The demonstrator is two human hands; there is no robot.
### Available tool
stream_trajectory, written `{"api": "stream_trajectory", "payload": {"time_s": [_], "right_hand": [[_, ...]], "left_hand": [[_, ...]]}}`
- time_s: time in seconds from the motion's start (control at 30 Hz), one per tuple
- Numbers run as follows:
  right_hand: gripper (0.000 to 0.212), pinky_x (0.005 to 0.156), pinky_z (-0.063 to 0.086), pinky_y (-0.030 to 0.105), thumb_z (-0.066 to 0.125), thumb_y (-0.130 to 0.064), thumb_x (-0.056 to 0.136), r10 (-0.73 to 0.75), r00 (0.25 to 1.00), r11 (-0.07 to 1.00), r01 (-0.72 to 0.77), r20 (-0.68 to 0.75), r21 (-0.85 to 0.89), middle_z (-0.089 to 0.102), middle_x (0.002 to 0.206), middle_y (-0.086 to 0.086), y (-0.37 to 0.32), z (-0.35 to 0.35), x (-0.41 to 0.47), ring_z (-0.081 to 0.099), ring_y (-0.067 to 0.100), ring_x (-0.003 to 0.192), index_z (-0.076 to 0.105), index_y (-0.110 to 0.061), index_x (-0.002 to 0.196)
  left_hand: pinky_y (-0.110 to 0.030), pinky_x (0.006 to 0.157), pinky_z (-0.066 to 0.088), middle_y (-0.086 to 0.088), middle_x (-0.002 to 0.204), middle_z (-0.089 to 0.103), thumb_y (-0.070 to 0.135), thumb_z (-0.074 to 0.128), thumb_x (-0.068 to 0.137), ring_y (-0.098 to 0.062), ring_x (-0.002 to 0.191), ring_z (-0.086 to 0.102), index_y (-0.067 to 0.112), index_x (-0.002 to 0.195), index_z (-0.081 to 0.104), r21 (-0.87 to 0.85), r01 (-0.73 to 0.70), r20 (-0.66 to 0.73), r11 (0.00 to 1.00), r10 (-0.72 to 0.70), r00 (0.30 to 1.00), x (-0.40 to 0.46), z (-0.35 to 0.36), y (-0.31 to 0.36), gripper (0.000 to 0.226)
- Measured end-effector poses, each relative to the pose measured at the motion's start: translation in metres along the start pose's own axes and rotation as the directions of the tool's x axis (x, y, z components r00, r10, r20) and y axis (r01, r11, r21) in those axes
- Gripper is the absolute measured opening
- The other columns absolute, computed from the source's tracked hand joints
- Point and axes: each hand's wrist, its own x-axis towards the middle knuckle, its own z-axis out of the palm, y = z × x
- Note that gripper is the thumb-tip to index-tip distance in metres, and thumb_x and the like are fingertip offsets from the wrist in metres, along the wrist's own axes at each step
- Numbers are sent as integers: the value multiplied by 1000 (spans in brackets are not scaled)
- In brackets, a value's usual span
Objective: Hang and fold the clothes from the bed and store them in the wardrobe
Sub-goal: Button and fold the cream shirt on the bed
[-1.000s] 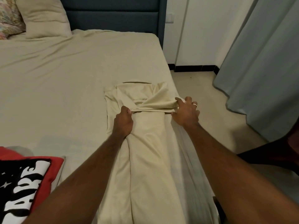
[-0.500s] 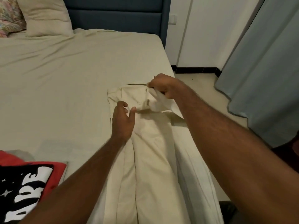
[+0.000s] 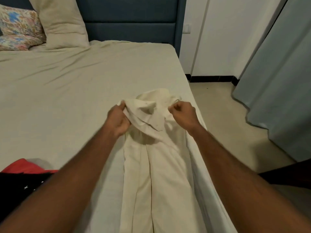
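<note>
A cream garment (image 3: 156, 174) lies lengthwise along the right edge of the bed (image 3: 67, 91), folded into a long narrow strip. Its far end is lifted off the sheet and bunched between my hands. My left hand (image 3: 117, 120) grips the left corner of that raised end, fingers curled round the cloth. My right hand (image 3: 182, 115) pinches the right corner in a closed fist. The near end of the garment runs out of view at the bottom.
A red and black printed garment (image 3: 21, 179) lies at the bed's lower left. Two pillows (image 3: 60, 22) lean on the blue headboard (image 3: 133, 19). To the right are bare floor (image 3: 218, 115), a white wall and a grey-blue curtain (image 3: 282, 78).
Both hands have taken hold of the garment's far end and raised it off the bed. Earlier it lay flat with the left hand resting on it.
</note>
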Motion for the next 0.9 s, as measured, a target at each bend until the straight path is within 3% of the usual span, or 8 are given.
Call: {"api": "stream_trajectory", "payload": {"time_s": [0.17, 0.27, 0.33, 0.4, 0.57, 0.73, 0.83, 0.9], "right_hand": [[47, 105, 45, 38, 56, -66, 86, -18, 970, 986, 57, 242, -155, 65, 131, -10, 55, 13, -25, 58, 16, 124, 65, -36, 121], [48, 116, 33, 47, 55, -59, 89, -21, 974, 969, 75, 227, -234, 45, 152, -12, 58, 29, -22, 39, 17, 143, 55, -41, 133], [39, 116, 32, 45, 59, -38, 95, -52, 983, 944, 105, 175, -312, 41, 154, -9, 52, 36, -17, 37, 19, 143, 56, -38, 133], [42, 113, 32, 45, 59, -23, 90, -86, 984, 922, 137, 155, -362, 45, 149, -7, 44, 42, -10, 41, 21, 140, 58, -34, 131], [58, 118, 15, 54, 56, -27, 74, 39, 972, 917, 58, 233, -396, 41, 151, -9, 37, 62, 5, 34, 16, 145, 51, -40, 130], [51, 115, 19, 60, 56, -29, 74, -6, 996, 901, 42, 84, -433, 50, 145, -8, 38, 79, 2, 43, 18, 139, 56, -36, 124], [30, 88, 40, 48, 60, -37, 81, -292, 948, 815, 177, -128, -552, 63, 112, 1, 15, 85, -20, 59, 29, 107, 65, -23, 108], [34, 85, 41, 46, 60, -50, 86, -282, 959, 790, 213, -33, -575, 64, 102, 1, -1, 90, -38, 60, 28, 100, 63, -23, 105]], "left_hand": [[-48, 96, 50, -15, 106, 75, 41, 55, 95, -29, 99, 73, 2, 96, 78, 201, -10, -42, 980, 19, 999, 5, -32, 91, 45], [-44, 75, 57, -12, 97, 73, 29, 63, 97, -27, 88, 71, 8, 81, 79, 427, -11, -156, 904, 86, 984, 10, -47, 127, 31], [-33, 61, 55, -14, 89, 66, 16, 71, 92, -26, 78, 64, 11, 98, 72, 715, -43, -220, 698, 283, 933, 20, -56, 145, 7], [-24, 51, 51, -11, 81, 64, 3, 71, 89, -25, 68, 58, 12, 113, 65, 917, -29, -163, 399, 439, 883, 28, -63, 152, 26], [-51, 99, 39, -11, 114, 65, 11, 69, 86, -36, 114, 57, 14, 117, 57, 951, 164, 60, -263, 677, 734, 37, -75, 123, 33], [-37, 71, 53, -11, 76, 71, 28, 66, 93, -32, 72, 68, 11, 78, 64, 970, -216, 238, -111, 601, 763, 18, -32, 31, 23], [-36, 56, 56, -14, 69, 71, 33, 64, 98, -25, 54, 66, 0, 77, 66, 917, -117, 0, 380, 294, 956, 13, -11, -12, 39], [-30, 46, 51, -19, 70, 67, 32, 65, 98, -24, 49, 62, -6, 84, 67, 823, -2, -99, 569, 146, 984, 17, -4, -22, 41]]}}
